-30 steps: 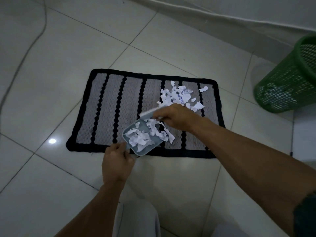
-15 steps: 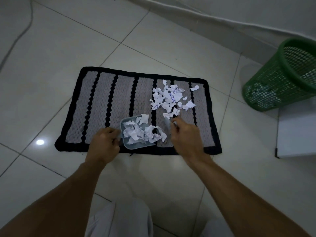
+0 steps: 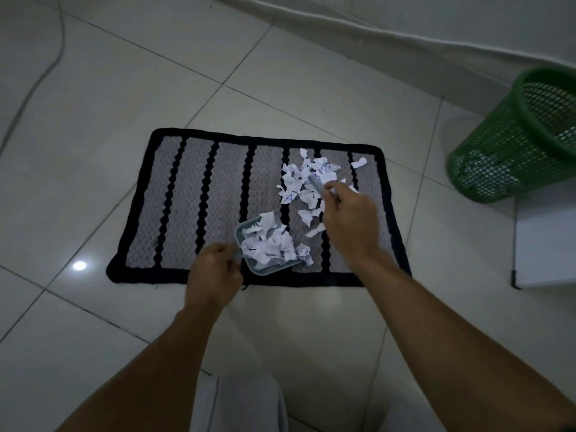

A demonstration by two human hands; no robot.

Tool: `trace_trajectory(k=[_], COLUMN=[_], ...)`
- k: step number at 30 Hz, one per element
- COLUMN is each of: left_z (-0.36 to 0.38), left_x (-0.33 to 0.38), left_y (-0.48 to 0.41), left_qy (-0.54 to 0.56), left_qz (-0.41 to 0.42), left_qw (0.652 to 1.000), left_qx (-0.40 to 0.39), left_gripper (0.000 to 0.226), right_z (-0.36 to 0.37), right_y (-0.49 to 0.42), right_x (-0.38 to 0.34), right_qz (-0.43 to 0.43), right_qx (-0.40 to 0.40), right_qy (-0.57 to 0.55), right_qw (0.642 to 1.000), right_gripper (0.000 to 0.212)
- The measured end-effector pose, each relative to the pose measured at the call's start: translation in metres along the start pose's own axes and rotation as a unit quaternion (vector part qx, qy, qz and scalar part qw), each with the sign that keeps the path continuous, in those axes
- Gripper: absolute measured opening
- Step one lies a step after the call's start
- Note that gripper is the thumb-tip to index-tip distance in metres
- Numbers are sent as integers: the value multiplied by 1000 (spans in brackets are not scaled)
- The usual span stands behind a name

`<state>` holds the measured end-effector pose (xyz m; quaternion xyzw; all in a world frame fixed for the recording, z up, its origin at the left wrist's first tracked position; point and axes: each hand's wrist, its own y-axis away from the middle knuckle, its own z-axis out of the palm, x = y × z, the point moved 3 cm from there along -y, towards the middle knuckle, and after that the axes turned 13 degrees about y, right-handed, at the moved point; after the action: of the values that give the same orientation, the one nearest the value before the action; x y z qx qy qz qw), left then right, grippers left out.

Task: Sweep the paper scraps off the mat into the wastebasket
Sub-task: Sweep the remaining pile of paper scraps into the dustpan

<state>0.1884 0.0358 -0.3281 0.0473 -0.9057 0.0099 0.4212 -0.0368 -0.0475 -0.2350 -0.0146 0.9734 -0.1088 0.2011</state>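
Note:
A grey mat with black stripes and a black border lies on the tiled floor. White paper scraps are scattered over its right part. My left hand grips the handle of a small grey dustpan, which rests on the mat's near edge and holds a heap of scraps. My right hand holds a small brush whose head lies among the loose scraps. A green mesh wastebasket stands on the floor at the right, with paper visible through its wall.
A white board or box lies on the floor just in front of the wastebasket. A wall base runs along the back. A thin cable crosses the floor at far left. My knees are at the bottom.
My right hand has moved with the brush from the dustpan's mouth back up into the loose scraps. The dustpan stays at the mat's near edge in my left hand. The camera has shifted.

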Motion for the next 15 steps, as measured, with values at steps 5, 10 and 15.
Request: trace_trajectory(k=[5,10,15], left_z=[14,22,20], left_x=[10,13,11], left_y=[-6,-11,-13], left_qy=[13,0,-4], left_qz=[-15,-24,-13], left_qw=[999,999,1000], left_qx=[26,34,26], left_gripper=[18,12,13], right_z=[7,12,-7], right_y=[-43,-26,-6], right_x=[42,34,22], right_qz=[-3,-57,-84], right_qx=[-76,-124,-103], right_qy=[60,56,32], right_qw=[995,989,991], right_gripper=[15,17,18])
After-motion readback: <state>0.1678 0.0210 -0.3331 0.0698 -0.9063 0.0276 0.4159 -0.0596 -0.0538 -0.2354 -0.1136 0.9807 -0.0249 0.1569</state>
